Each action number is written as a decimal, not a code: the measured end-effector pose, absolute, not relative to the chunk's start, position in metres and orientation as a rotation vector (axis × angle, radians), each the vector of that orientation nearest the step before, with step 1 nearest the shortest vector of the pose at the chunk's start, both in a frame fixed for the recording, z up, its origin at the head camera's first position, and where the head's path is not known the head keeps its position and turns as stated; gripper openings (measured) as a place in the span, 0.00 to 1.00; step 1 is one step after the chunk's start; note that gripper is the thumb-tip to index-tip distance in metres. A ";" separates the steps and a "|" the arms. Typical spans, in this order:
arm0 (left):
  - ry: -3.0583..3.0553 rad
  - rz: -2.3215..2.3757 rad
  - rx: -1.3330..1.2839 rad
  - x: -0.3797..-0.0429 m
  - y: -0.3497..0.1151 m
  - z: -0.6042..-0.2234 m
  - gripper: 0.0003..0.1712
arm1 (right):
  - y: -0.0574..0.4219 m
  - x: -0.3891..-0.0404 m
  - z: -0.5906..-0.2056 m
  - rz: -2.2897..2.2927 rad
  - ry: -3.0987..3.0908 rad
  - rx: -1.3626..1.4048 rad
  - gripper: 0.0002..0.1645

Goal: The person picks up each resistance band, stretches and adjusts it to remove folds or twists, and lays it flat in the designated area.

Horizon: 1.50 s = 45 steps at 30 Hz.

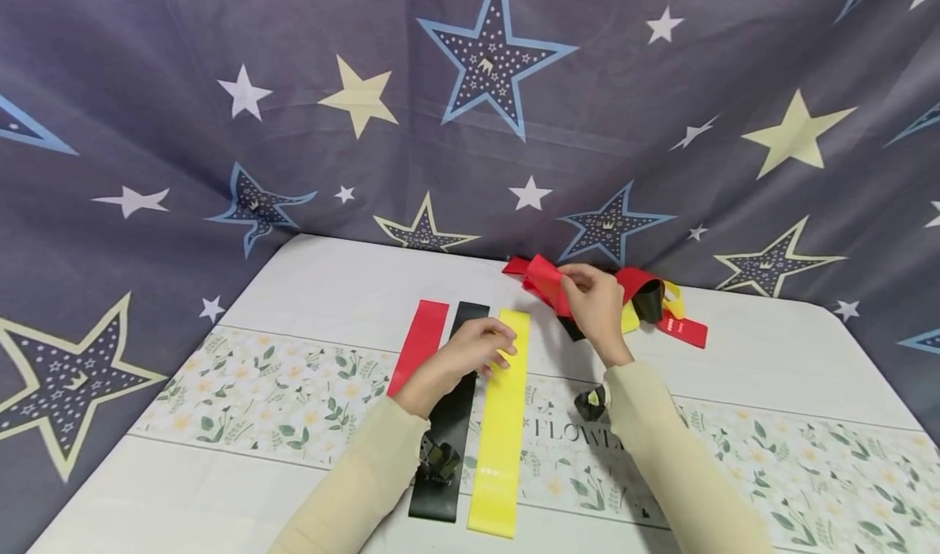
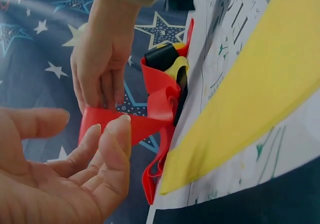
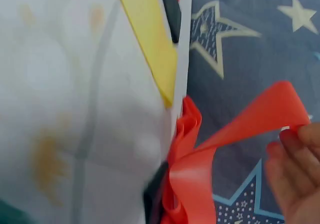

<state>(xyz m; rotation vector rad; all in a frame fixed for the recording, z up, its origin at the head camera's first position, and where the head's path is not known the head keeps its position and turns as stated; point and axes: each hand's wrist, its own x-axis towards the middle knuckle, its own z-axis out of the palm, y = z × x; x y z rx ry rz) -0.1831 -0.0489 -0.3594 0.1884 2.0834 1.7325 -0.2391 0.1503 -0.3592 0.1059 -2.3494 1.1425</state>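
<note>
The right hand (image 1: 596, 305) pinches the red band (image 1: 547, 283) at the worktop's (image 1: 294, 289) far side, just right of centre. Its other end runs into the crumpled pile (image 1: 637, 283), so a pull could drag other bands along or slip the pinch. The left hand (image 1: 473, 350), fingers loose and holding nothing, could nudge the yellow strip (image 1: 503, 432) askew if lowered.
</note>
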 end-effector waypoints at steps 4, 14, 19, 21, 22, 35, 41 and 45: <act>2.031 1.819 0.130 -0.186 -0.048 -0.361 0.24 | 0.145 -0.216 -0.361 1.247 -2.368 0.219 0.10; 1.852 1.936 0.010 -0.186 -0.050 -0.371 0.31 | 0.123 -0.165 -0.377 1.347 -2.587 0.465 0.14; 1.896 1.934 0.023 -0.187 -0.044 -0.377 0.21 | 0.127 -0.147 -0.378 1.352 -2.679 0.588 0.17; 1.939 1.925 0.024 -0.187 -0.042 -0.379 0.20 | 0.130 -0.143 -0.378 1.372 -2.687 0.609 0.15; 1.958 1.918 0.027 -0.187 -0.042 -0.380 0.20 | 0.131 -0.142 -0.378 1.389 -2.686 0.604 0.15; 1.943 1.946 0.303 -0.166 -0.033 -0.354 0.14 | 0.135 -0.137 -0.372 1.046 -2.459 0.517 0.12; 2.215 1.870 0.719 -0.161 -0.035 -0.326 0.10 | 0.139 -0.133 -0.342 1.052 -2.363 0.522 0.10; 2.486 1.753 0.932 -0.164 -0.029 -0.295 0.06 | 0.146 -0.135 -0.317 1.145 -2.254 0.545 0.07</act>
